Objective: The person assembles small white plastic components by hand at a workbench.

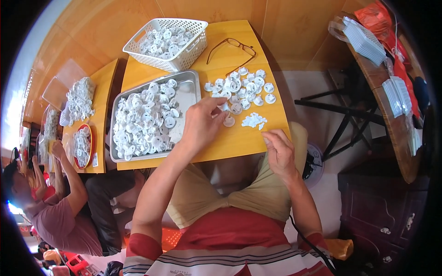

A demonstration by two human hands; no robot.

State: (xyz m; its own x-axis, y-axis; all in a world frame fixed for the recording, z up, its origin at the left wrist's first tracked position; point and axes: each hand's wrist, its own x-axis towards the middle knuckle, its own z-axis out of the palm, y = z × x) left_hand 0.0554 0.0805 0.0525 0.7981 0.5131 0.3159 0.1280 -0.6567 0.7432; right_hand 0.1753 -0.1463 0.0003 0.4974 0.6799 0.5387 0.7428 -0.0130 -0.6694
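Note:
My left hand [202,122] reaches over the table with thumb and fingers closed round a small white plastic part [224,106]. Loose round white parts [236,108] lie just beyond its fingertips. My right hand [281,154] is at the table's near right edge, thumb and fingertips pinched together; anything between them is too small to make out. A little pile of tiny pale pieces [253,120] lies just beyond that hand. Farther back, a cluster of round white parts [244,85] spreads over the wood.
Left of my forearm stands a metal tray [189,76] heaped with white parts. Behind it is a white perforated basket [195,39] holding more. Eyeglasses [234,43] lie at the back. A co-worker [69,202] sits left, beside another table [100,138]. A folding table [368,76] stands right.

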